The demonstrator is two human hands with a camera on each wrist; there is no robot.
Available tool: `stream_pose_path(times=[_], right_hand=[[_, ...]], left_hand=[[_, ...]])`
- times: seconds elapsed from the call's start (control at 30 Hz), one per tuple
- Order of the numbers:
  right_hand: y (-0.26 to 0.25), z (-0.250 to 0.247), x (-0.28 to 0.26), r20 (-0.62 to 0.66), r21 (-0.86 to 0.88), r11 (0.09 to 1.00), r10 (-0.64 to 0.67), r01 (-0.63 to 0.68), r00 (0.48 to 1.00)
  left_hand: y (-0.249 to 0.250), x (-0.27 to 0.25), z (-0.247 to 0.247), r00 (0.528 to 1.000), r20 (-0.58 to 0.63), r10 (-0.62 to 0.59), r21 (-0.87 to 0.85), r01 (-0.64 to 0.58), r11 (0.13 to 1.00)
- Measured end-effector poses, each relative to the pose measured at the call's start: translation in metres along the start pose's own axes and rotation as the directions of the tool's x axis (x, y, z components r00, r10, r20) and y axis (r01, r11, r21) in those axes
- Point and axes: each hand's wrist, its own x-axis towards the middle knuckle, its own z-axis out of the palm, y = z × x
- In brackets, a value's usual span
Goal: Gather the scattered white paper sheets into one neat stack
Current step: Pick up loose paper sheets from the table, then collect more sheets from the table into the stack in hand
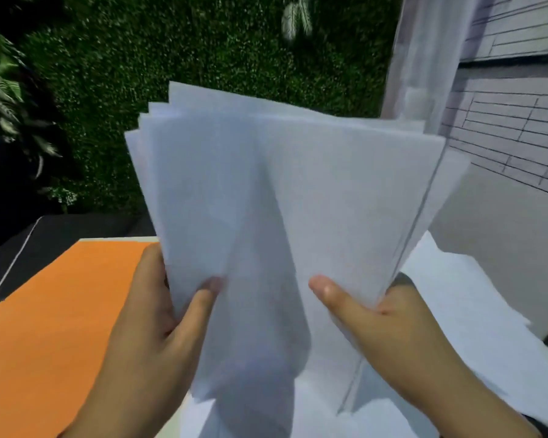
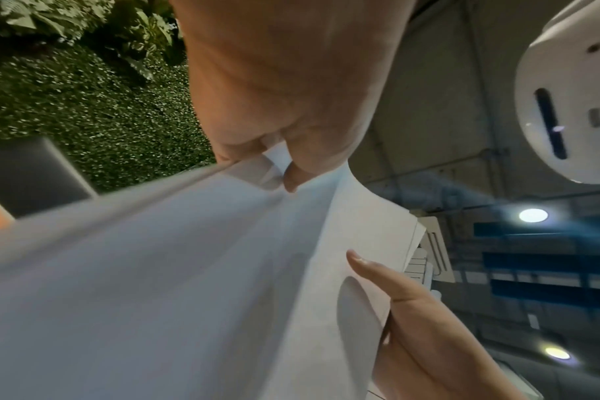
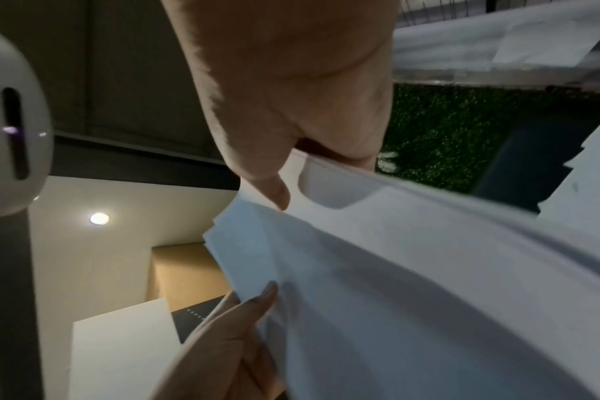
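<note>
A bundle of white paper sheets [image 1: 282,200] stands upright above the table, its top corners fanned out unevenly at the upper left. My left hand [image 1: 184,301] grips its lower left edge, thumb on the front and fingers hidden behind. My right hand [image 1: 358,306] grips the lower right edge the same way. In the left wrist view the left hand [image 2: 284,157] pinches the sheets [image 2: 189,270]. In the right wrist view the right hand [image 3: 292,167] pinches the sheets [image 3: 411,270]. More white sheets [image 1: 456,295] lie loose on the table to the right.
An orange mat [image 1: 60,311] covers the table's left part. Behind the table are a green hedge wall [image 1: 203,52] and a dark seat [image 1: 76,229]. A grey curtain [image 1: 424,58] and a brick-lined wall [image 1: 519,121] stand at the right.
</note>
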Motion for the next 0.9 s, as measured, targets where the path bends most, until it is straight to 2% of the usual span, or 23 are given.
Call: stream_pose_path(times=[0.03, 0.07, 0.17, 0.23, 0.3, 0.33, 0.43, 0.5, 0.57, 0.63, 0.77, 0.9], right_hand=[[0.010, -0.001, -0.001, -0.027, 0.003, 0.999, -0.040, 0.040, 0.999], [0.014, 0.001, -0.004, -0.060, 0.018, 0.996, -0.084, 0.085, 0.995], [0.034, 0.005, -0.013, -0.082, 0.065, 0.980, -0.180, 0.186, 0.980], [0.040, 0.007, -0.018, -0.067, 0.048, 0.985, -0.163, 0.167, 0.984], [0.035, 0.006, -0.030, -0.046, 0.013, 0.997, -0.072, 0.073, 0.996], [0.032, 0.004, -0.034, -0.027, 0.001, 0.999, -0.039, 0.039, 0.999], [0.013, -0.004, -0.041, -0.008, -0.020, 0.998, -0.055, 0.055, 0.998], [0.001, -0.008, -0.041, -0.057, -0.026, 0.994, -0.111, 0.110, 0.992], [-0.001, -0.009, -0.037, -0.093, 0.011, 0.988, -0.151, 0.153, 0.984], [0.013, -0.006, -0.034, -0.073, 0.009, 0.991, -0.131, 0.132, 0.989], [0.057, 0.004, -0.032, 0.025, -0.115, 0.989, -0.086, 0.088, 0.996], [0.068, 0.004, -0.022, -0.040, 0.009, 0.984, -0.175, 0.175, 0.984]], left_hand=[[-0.007, -0.003, 0.000, 0.996, 0.064, 0.064, 0.053, -0.068, 0.996], [-0.010, -0.011, 0.001, 0.993, 0.103, 0.062, 0.045, -0.067, 0.997], [-0.023, -0.019, 0.001, 0.989, 0.113, 0.095, 0.116, -0.108, 0.987], [-0.020, -0.025, 0.003, 0.993, 0.120, 0.011, 0.127, -0.026, 0.992], [-0.018, -0.035, 0.000, 0.988, 0.132, -0.083, 0.135, 0.065, 0.989], [-0.015, -0.037, -0.002, 0.987, 0.131, -0.090, 0.151, 0.069, 0.986], [-0.002, -0.035, -0.008, 0.996, 0.088, 0.006, 0.185, -0.022, 0.982], [0.006, -0.034, -0.010, 0.994, 0.037, 0.102, 0.135, -0.106, 0.985], [0.007, -0.035, -0.009, 0.991, 0.008, 0.133, 0.062, -0.133, 0.989], [-0.005, -0.039, -0.008, 0.995, 0.043, 0.086, 0.010, -0.087, 0.996], [-0.037, -0.050, -0.007, 0.992, 0.126, -0.011, -0.025, 0.014, 1.000], [-0.044, -0.044, -0.004, 0.990, 0.100, -0.099, -0.188, 0.116, 0.975]])
